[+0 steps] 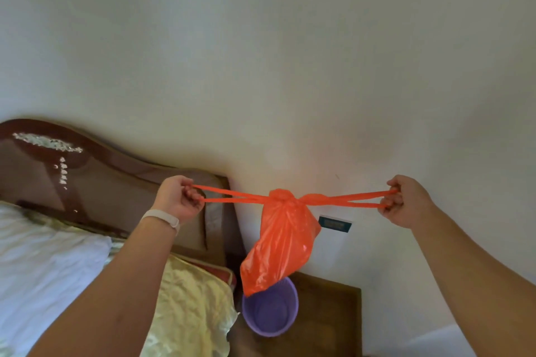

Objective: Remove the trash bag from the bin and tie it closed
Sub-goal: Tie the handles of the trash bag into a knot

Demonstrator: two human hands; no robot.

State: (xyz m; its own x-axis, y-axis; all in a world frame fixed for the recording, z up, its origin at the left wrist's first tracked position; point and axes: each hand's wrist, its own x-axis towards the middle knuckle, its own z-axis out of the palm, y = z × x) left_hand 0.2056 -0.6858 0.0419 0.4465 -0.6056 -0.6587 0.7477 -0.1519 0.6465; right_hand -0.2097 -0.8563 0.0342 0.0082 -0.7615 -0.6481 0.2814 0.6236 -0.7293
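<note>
A pale wall (261, 52) fills most of the view, with a small dark plate (335, 224) set into it low down. Below left stands a bed with a curved dark-wood headboard (95, 180), a white sheet (43, 266) and a cream pillow (188, 304). Beside the bed, a wooden nightstand (327, 319) carries the purple bin (271, 310), now without a liner.

The orange trash bag (278, 243) hangs in the air above the bin, clear of it, its neck gathered into a knot (282, 197). The left hand (178, 200), a pale band at its wrist, has its fingers closed around one handle loop (229, 195); the right hand (406, 201) is likewise closed on the other loop (348, 200). Both loops are stretched taut, outward and level.

Judging by this, removal is done and the tying is being cinched. The next move probably calls for a second overhand crossing of the loops, or simply easing off if the knot holds; pulling harder risks tearing the thin plastic.
</note>
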